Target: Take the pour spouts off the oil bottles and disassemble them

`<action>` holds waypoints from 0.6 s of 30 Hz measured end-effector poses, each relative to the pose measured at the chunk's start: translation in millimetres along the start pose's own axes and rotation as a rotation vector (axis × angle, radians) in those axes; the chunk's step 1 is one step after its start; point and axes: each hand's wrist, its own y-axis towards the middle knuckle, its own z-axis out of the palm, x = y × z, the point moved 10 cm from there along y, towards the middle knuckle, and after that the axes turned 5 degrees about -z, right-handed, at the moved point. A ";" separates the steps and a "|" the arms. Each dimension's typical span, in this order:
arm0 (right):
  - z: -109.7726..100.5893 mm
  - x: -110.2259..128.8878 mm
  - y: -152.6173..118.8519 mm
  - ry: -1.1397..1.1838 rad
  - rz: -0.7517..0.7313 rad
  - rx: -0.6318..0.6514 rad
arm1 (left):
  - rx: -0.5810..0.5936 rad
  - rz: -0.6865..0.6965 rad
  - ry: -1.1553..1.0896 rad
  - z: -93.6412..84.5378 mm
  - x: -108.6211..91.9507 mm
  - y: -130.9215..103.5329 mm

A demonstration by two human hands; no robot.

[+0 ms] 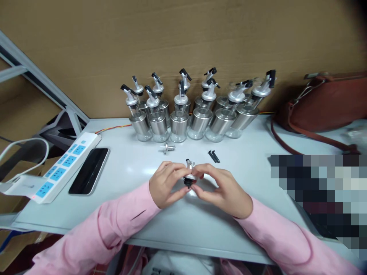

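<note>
I observe the left hand [168, 185] and right hand [226, 191] jointly pinching a pourer stopper [187, 183] between them, black levers [212, 157] beyond the grip; the stopper appears light, rigid, best held by its silver collar [190, 177].

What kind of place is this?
Probably a small workshop or packing spot. Matching bottles stand together at the back of a plain table, two loose black pieces lie in front, and the left hand and right hand hold a spout.
</note>
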 end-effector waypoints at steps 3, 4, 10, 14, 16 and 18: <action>-3.1 -1.5 2.8 -0.016 -0.038 0.065 | -0.016 0.000 0.005 -1.0 -1.2 -1.1; -6.9 -5.4 3.9 -0.065 -0.038 0.080 | -0.019 -0.006 0.016 -0.6 -1.1 -1.6; -42.3 -62.8 1.8 -0.691 0.225 0.107 | 0.045 -0.010 0.090 8.5 -3.6 -4.0; -35.6 -79.9 -3.4 -0.750 0.299 0.205 | 0.085 -0.035 0.083 10.8 -2.0 -4.2; -28.6 -78.0 -3.5 -0.677 0.280 0.224 | 0.100 -0.045 0.077 11.1 -1.6 -4.4; -22.1 -73.1 -2.7 -0.595 0.244 0.235 | 0.114 -0.062 0.065 11.7 -0.3 -4.8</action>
